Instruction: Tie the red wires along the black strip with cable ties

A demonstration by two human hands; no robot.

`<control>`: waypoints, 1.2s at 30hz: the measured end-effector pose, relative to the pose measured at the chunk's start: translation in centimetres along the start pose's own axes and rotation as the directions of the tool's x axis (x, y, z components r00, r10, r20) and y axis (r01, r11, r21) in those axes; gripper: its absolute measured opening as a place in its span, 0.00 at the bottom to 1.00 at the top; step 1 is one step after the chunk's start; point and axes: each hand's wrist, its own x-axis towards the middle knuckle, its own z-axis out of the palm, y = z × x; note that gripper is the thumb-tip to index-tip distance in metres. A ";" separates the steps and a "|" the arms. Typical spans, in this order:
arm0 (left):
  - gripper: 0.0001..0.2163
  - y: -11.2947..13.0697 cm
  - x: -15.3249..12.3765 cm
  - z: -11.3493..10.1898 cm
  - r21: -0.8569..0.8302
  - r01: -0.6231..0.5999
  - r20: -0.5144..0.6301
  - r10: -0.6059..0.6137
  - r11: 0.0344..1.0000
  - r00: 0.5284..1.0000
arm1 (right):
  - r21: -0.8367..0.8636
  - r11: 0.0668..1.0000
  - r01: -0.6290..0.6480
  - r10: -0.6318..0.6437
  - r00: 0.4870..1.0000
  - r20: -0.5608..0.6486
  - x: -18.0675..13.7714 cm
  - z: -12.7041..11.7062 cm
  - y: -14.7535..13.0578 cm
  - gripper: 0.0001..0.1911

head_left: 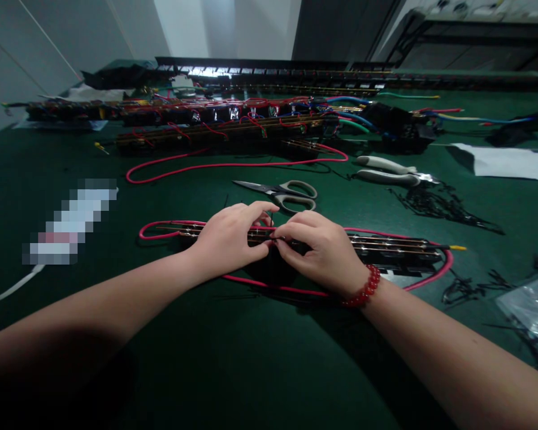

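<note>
A long, dark strip assembly point(390, 251) with thin brass-coloured rods lies across the table in front of me, and a red cable point(269, 286) loops around it. My left hand point(231, 236) rests over its left half, thumb and forefinger spread apart; the other fingertips are partly hidden behind the strip. At the middle, my right hand point(316, 245) pinches a thin black cable tie point(272, 237) between thumb and forefinger. One black end stands up beside my left fingertips. Scissors point(282, 194) with grey handles lie just beyond my hands.
Pliers point(388, 170) lie at the right beside a pile of black ties point(443, 206). Wired strip assemblies point(224, 122) stretch across the back. A plastic bag point(531, 310) sits at the right edge; a pixelated object with a white cord point(15, 286) is at the left.
</note>
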 end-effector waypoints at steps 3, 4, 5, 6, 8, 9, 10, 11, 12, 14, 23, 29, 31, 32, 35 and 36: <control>0.23 0.1 0.0 0.0 0.006 -0.004 -0.002 0.004 1.000 1.000 | 0.004 1.000 0.006 -0.007 1.000 0.001 0.0 -0.1 0.0 0.07; 0.23 0.1 0.0 -0.1 0.006 -0.004 -0.001 0.004 1.000 1.000 | 0.003 1.000 0.009 -0.009 1.000 0.004 0.0 -0.1 0.0 0.07; 0.23 0.1 0.0 -0.1 0.005 -0.004 -0.001 0.004 1.000 1.000 | 0.002 1.000 0.012 -0.012 1.000 0.009 0.0 -0.1 0.0 0.06; 0.23 0.2 0.0 -0.1 0.004 -0.005 -0.001 0.005 1.000 1.000 | 0.001 1.000 0.015 -0.015 1.000 0.016 0.0 -0.2 0.0 0.06; 0.23 0.2 0.0 -0.1 -0.002 -0.010 -0.005 0.010 1.000 1.000 | -0.001 1.000 0.021 -0.021 0.999 0.026 -0.1 -0.2 0.0 0.06; 0.23 0.2 -0.1 -0.1 -0.006 -0.012 -0.007 0.012 1.000 1.000 | 0.000 1.000 0.022 -0.022 0.999 0.027 -0.1 -0.2 0.0 0.06; 0.22 0.2 -0.1 -0.1 -0.011 -0.014 -0.010 0.014 1.000 1.000 | 0.000 1.000 0.020 -0.020 0.999 0.025 -0.1 -0.2 0.0 0.07; 0.22 0.2 -0.1 -0.1 -0.017 -0.017 -0.013 0.016 1.000 1.000 | 0.001 1.000 0.017 -0.017 1.000 0.021 -0.1 -0.1 0.1 0.07; 0.22 0.2 -0.1 -0.1 -0.024 -0.018 -0.016 0.018 1.000 1.000 | 0.002 1.000 0.014 -0.014 1.000 0.016 -0.1 -0.1 0.1 0.07; 0.21 0.2 -0.2 -0.1 -0.047 -0.019 -0.029 0.018 0.999 0.999 | 0.005 1.000 0.011 -0.011 1.000 0.008 -0.1 0.0 0.1 0.08; 0.20 0.0 -0.2 0.1 -0.154 -0.003 -0.065 -0.007 0.988 0.998 | -0.017 1.000 0.004 -0.005 0.999 -0.037 0.1 0.1 0.1 0.08; 0.09 -0.3 0.0 0.5 -0.139 0.029 -0.104 -0.044 0.990 0.994 | -0.048 0.999 0.010 -0.012 0.999 -0.049 0.1 0.3 0.2 0.09; 0.07 -0.3 0.1 0.5 -0.126 0.048 -0.110 -0.062 0.991 0.992 | -0.052 0.999 0.006 -0.009 0.999 -0.052 0.1 0.4 0.2 0.09; 0.07 -0.3 0.1 0.5 -0.121 0.054 -0.111 -0.068 0.991 0.992 | -0.053 0.999 0.005 -0.008 0.998 -0.054 0.1 0.4 0.2 0.09; 0.07 -0.2 0.2 0.5 -0.111 0.058 -0.110 -0.070 0.992 0.991 | -0.055 0.998 -0.002 -0.001 0.998 -0.055 0.1 0.5 0.3 0.09; 0.07 -0.2 0.2 0.5 -0.107 0.056 -0.111 -0.068 0.993 0.991 | -0.055 0.998 -0.004 0.001 0.998 -0.056 0.1 0.6 0.3 0.09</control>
